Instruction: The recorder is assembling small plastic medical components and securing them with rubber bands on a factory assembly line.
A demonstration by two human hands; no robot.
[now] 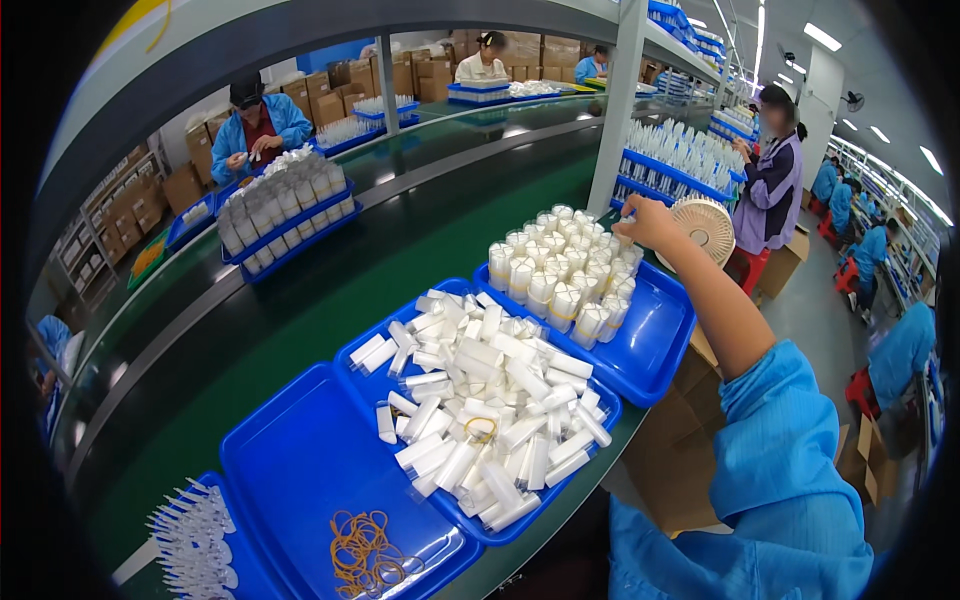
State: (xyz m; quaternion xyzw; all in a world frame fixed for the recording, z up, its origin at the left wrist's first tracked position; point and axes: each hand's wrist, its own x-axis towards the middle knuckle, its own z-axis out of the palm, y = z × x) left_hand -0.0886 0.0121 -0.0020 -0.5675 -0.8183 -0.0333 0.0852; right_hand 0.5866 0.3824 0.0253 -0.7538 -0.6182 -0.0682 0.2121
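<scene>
My right hand (652, 222) reaches across to the far right corner of a blue tray (655, 345). Its fingers are closed around the top of a bundle at the edge of the group; the fingers partly hide that bundle. White cylindrical bundles (560, 262), banded with yellowish rubber bands, stand upright and close together in this tray. Nearer to me, a second blue tray (352, 352) holds a loose heap of short white pieces in clear sleeves (490, 400). One rubber band (481, 428) lies on the heap. My left hand is out of view.
A third blue tray (290, 440) carries tangled rubber bands (368, 555). Clear pointed plastic parts (195, 540) fill a tray at lower left. A round fan (703, 230) stands beside my wrist, near a grey post (618, 110). Co-workers sit across the green conveyor (430, 240).
</scene>
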